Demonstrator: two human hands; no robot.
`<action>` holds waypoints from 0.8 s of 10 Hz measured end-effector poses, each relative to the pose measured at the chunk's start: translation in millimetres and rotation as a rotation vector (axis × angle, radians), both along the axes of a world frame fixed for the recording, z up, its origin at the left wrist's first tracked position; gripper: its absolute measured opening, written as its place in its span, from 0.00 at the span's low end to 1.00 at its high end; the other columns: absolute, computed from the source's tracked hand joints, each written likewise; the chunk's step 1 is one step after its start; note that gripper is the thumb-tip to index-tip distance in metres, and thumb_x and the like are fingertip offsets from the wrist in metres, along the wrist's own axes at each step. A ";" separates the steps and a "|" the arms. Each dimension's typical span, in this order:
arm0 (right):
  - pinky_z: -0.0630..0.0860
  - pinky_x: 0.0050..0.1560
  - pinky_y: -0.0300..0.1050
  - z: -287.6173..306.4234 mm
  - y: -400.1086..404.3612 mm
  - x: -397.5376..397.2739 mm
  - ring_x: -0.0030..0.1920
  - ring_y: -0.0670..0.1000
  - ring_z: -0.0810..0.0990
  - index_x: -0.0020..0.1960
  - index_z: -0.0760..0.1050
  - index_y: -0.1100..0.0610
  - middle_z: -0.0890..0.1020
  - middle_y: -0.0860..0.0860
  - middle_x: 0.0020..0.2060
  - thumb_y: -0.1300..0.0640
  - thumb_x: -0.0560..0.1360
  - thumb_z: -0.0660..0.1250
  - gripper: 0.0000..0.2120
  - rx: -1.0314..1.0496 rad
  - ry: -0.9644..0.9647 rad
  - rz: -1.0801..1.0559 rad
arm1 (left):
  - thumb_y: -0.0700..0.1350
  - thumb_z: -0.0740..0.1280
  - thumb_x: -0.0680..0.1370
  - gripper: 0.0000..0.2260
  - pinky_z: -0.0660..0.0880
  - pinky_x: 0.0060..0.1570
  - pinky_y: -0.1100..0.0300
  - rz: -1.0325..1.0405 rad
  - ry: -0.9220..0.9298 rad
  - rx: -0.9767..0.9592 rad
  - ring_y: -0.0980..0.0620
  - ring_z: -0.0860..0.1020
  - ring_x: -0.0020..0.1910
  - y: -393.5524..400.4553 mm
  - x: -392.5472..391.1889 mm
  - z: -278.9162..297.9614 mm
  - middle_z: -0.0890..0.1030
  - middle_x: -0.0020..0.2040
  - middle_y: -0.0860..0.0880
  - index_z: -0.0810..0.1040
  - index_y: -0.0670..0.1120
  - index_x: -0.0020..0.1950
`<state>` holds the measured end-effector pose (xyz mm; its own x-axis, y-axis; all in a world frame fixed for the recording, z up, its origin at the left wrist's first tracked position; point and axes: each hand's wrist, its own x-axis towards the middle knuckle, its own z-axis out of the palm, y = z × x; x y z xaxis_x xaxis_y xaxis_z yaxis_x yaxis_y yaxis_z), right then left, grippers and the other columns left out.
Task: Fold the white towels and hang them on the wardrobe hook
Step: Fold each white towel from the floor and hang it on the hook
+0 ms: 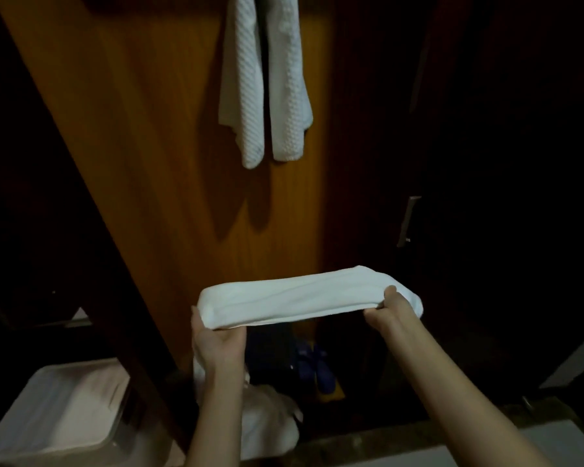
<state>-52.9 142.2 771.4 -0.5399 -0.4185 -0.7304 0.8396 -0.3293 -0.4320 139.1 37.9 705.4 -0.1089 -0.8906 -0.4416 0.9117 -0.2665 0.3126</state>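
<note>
I hold a folded white towel (304, 296) stretched level in front of me, as a long narrow band. My left hand (216, 342) grips its left end from below. My right hand (386, 306) pinches its right end, thumb on top. Two white textured towels (267, 79) hang side by side on the wooden wardrobe door (155, 136), above and beyond the held towel; the hook itself is out of view at the top. More white cloth (270, 426) lies bunched low down, under my left forearm.
A pale plastic bin (81, 446) holding pinkish-white cloth sits at the lower left. Blue shoes (314, 365) lie on the dark floor below the towel. A metal door handle (408, 220) is on the dark panel at the right. A pale surface shows at the lower right.
</note>
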 end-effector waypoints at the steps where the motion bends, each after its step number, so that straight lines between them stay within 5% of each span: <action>1: 0.72 0.39 0.35 28.3 -29.7 -21.2 0.67 0.57 0.69 0.64 0.67 0.68 0.74 0.62 0.57 0.67 0.82 0.50 0.14 -0.057 0.131 0.028 | 0.50 0.59 0.81 0.16 0.72 0.60 0.51 -0.069 0.018 -0.017 0.47 0.75 0.62 -24.7 -4.4 25.7 0.78 0.62 0.45 0.72 0.46 0.65; 2: 0.76 0.41 0.41 45.4 -58.3 -34.0 0.50 0.55 0.78 0.61 0.70 0.61 0.79 0.54 0.49 0.56 0.78 0.63 0.14 -0.308 -0.129 -0.111 | 0.46 0.54 0.83 0.16 0.65 0.68 0.54 -0.078 0.044 -0.068 0.47 0.72 0.63 -42.5 -21.1 70.1 0.77 0.58 0.44 0.69 0.43 0.68; 3: 0.73 0.57 0.56 61.9 -80.3 -19.5 0.58 0.59 0.77 0.64 0.69 0.60 0.79 0.59 0.51 0.48 0.75 0.67 0.23 -0.467 0.016 0.277 | 0.37 0.59 0.80 0.15 0.59 0.69 0.41 -0.115 0.128 -0.089 0.40 0.72 0.63 -53.0 -38.5 105.2 0.77 0.53 0.44 0.69 0.39 0.67; 4: 0.67 0.66 0.59 79.6 -100.7 -26.5 0.66 0.58 0.72 0.59 0.71 0.61 0.74 0.58 0.62 0.57 0.77 0.65 0.13 -0.511 0.130 0.318 | 0.38 0.60 0.80 0.15 0.66 0.65 0.45 -0.076 0.064 -0.183 0.39 0.72 0.63 -69.2 -52.9 125.2 0.76 0.61 0.41 0.70 0.40 0.67; 5: 0.67 0.67 0.55 119.1 -124.6 -52.2 0.66 0.56 0.73 0.55 0.72 0.65 0.76 0.60 0.62 0.65 0.80 0.58 0.07 -0.535 0.184 0.283 | 0.46 0.55 0.83 0.17 0.67 0.66 0.54 -0.074 0.257 -0.204 0.46 0.72 0.65 -93.0 -60.1 164.0 0.73 0.66 0.42 0.68 0.41 0.69; 6: 0.64 0.67 0.52 166.1 -138.8 -73.3 0.66 0.57 0.72 0.54 0.71 0.69 0.79 0.62 0.53 0.67 0.80 0.55 0.08 -0.584 0.308 0.341 | 0.50 0.53 0.83 0.20 0.69 0.65 0.51 -0.092 0.183 -0.345 0.44 0.75 0.59 -121.0 -63.8 199.5 0.76 0.61 0.39 0.67 0.39 0.69; 7: 0.66 0.67 0.52 218.5 -148.9 -86.1 0.66 0.57 0.73 0.60 0.70 0.69 0.76 0.61 0.62 0.67 0.81 0.55 0.11 -0.652 0.419 0.353 | 0.53 0.53 0.82 0.22 0.74 0.50 0.51 -0.106 0.160 -0.491 0.44 0.78 0.48 -130.8 -66.1 254.6 0.79 0.49 0.39 0.69 0.38 0.67; 8: 0.66 0.68 0.50 270.0 -160.6 -97.3 0.65 0.57 0.74 0.68 0.65 0.68 0.74 0.61 0.65 0.67 0.80 0.55 0.16 -0.735 0.460 0.317 | 0.52 0.57 0.81 0.20 0.75 0.44 0.50 -0.109 0.167 -0.590 0.42 0.79 0.47 -138.9 -76.1 309.5 0.79 0.49 0.38 0.69 0.37 0.64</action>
